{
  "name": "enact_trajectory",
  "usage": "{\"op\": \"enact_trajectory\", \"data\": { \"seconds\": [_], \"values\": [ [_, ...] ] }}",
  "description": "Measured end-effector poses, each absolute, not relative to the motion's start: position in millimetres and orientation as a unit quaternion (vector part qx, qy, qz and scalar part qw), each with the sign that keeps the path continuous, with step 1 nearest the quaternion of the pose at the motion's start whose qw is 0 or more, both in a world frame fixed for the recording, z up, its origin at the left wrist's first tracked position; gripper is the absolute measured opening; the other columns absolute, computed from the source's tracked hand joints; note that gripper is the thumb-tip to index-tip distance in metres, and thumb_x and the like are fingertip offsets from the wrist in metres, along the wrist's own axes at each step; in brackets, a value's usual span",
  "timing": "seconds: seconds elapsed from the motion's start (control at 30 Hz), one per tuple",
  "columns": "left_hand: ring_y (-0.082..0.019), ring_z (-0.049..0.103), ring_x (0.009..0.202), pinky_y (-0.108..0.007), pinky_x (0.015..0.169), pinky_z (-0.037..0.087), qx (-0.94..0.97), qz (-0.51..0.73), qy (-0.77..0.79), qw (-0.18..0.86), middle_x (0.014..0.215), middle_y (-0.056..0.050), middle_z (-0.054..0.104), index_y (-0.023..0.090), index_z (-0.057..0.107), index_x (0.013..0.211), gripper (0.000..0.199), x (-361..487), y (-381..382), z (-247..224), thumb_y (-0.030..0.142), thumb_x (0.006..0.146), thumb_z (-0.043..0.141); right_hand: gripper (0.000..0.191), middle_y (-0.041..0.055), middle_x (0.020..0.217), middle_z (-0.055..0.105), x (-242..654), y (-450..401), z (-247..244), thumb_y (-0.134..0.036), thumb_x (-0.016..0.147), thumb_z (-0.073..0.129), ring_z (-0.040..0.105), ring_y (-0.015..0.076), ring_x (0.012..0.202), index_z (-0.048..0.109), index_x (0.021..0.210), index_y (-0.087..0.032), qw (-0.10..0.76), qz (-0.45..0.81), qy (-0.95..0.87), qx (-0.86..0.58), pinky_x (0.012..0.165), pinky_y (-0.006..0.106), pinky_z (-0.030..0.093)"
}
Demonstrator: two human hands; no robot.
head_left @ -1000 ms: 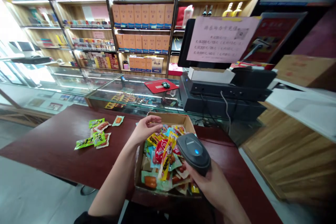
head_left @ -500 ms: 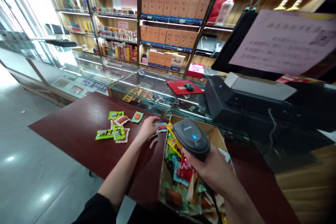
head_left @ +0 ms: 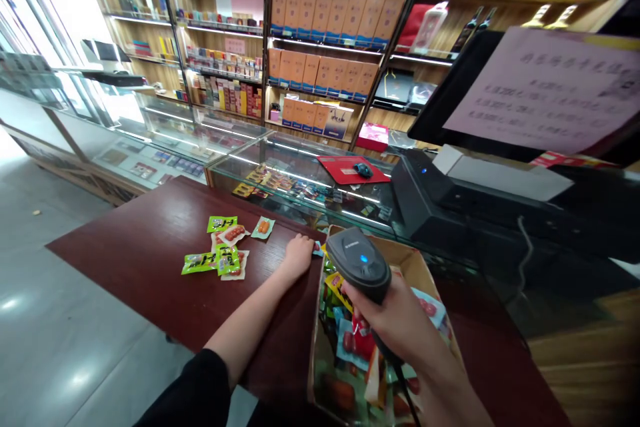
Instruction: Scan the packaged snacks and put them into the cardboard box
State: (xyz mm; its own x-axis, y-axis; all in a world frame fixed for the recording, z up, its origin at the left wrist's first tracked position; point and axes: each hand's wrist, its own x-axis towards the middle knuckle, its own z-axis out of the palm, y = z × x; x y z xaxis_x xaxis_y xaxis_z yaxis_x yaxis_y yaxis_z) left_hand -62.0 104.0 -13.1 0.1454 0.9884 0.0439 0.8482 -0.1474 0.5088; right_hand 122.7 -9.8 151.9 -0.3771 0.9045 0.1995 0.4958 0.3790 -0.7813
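My right hand [head_left: 400,310] is wrapped round the handle of a black barcode scanner [head_left: 361,260] with a blue light on top. The scanner's head points left, over an open cardboard box [head_left: 416,267] of wrapped snacks. Beside the box's left wall, my left hand [head_left: 300,255] rests low over the table with fingers curled on a small light-blue sausage packet [head_left: 319,249]. Only the packet's right end shows. Farther left lie several snack packets, green ones [head_left: 200,262] and clear ones with sausages, with one sausage packet [head_left: 263,227] apart from the pile.
The dark red table [head_left: 145,240] meets a glass display counter [head_left: 300,180] at its far side. On the counter are a red mat [head_left: 335,169] with a mouse [head_left: 363,169] and a black checkout machine [head_left: 425,200]. A monitor bears a pink paper sign [head_left: 545,90].
My left hand has curled further over the sausage packet, which now shows less. The scanner has shifted slightly left relative to the box. The view has moved a little.
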Motion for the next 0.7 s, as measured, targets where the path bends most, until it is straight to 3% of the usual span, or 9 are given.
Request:
{"op": "enact_trajectory", "data": {
  "seconds": [0.17, 0.4, 0.6, 0.7],
  "values": [
    [-0.026, 0.065, 0.085, -0.033, 0.077, 0.046, 0.629, 0.276, 0.700, 0.196, 0.088, -0.013, 0.072, 0.018, 0.073, 0.098, 0.026, -95, 92, 5, 0.019, 0.078, 0.057, 0.022, 0.0076, 0.094, 0.073, 144, -17, 145, -0.033, 0.081, 0.062, 0.069, 0.0237, 0.087, 0.068, 0.097, -0.020, 0.352, 0.313, -0.754, -0.458, 0.075, 0.033, 0.056],
    [-0.017, 0.061, 0.068, -0.025, 0.062, 0.047, 0.571, 0.502, 0.528, 0.378, 0.078, -0.003, 0.070, 0.014, 0.071, 0.099, 0.042, -89, 68, 73, 0.047, 0.074, 0.066, 0.023, 0.0084, 0.082, 0.073, 185, -32, 142, -0.036, 0.078, 0.064, 0.069, 0.0242, 0.080, 0.068, 0.093, -0.018, 0.397, 0.331, -0.716, -0.470, 0.068, 0.033, 0.056],
    [-0.011, 0.060, 0.061, -0.023, 0.060, 0.048, 0.549, 0.517, 0.420, 0.504, 0.076, -0.002, 0.068, 0.014, 0.065, 0.087, 0.039, 1, 64, 115, 0.041, 0.062, 0.079, 0.026, 0.0062, 0.073, 0.072, 234, -55, 140, -0.037, 0.078, 0.065, 0.069, 0.0230, 0.075, 0.068, 0.094, -0.016, 0.433, 0.330, -0.663, -0.514, 0.065, 0.032, 0.055],
    [-0.012, 0.062, 0.063, -0.025, 0.062, 0.050, 0.525, 0.507, 0.370, 0.575, 0.079, -0.002, 0.069, 0.015, 0.062, 0.093, 0.046, 48, 65, 122, 0.034, 0.057, 0.083, 0.028, 0.0063, 0.072, 0.072, 260, -70, 141, -0.037, 0.079, 0.065, 0.069, 0.0236, 0.076, 0.068, 0.096, -0.016, 0.451, 0.303, -0.645, -0.537, 0.066, 0.032, 0.055]
  ]
}}
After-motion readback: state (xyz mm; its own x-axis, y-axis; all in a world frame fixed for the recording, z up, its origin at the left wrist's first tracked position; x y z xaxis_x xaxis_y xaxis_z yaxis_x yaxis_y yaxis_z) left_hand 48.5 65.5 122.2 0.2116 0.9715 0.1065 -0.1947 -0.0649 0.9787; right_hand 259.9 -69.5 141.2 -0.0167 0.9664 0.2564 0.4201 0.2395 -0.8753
